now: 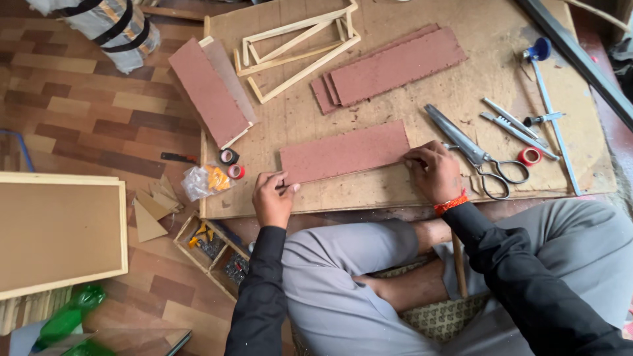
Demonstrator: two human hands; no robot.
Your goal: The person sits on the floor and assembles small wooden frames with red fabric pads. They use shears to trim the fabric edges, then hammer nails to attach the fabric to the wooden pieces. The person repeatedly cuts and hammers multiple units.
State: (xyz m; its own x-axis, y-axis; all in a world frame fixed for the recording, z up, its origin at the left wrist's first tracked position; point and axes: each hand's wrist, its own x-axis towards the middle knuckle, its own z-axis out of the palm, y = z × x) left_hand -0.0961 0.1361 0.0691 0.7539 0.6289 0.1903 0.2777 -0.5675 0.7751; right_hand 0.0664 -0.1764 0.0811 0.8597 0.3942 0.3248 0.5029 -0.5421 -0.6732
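A reddish-brown rectangular board [343, 153] lies flat on the plywood work board [422, 112] in front of me. My left hand [271, 196] grips its near left corner, thumb on top. Its right end is pinched by my right hand [433, 171], which wears an orange wrist thread. Large metal scissors [476, 155] lie just right of my right hand. I sit cross-legged in grey trousers and black sleeves.
More reddish boards [394, 66] and light wooden frames [300, 46] lie farther back; a covered panel [211, 91] overhangs the left edge. Tape rolls [232, 163], a long blue-tipped tool [552, 112], a red tape roll [529, 156], a compartment tray [212, 254] and a framed corkboard [59, 231] surround me.
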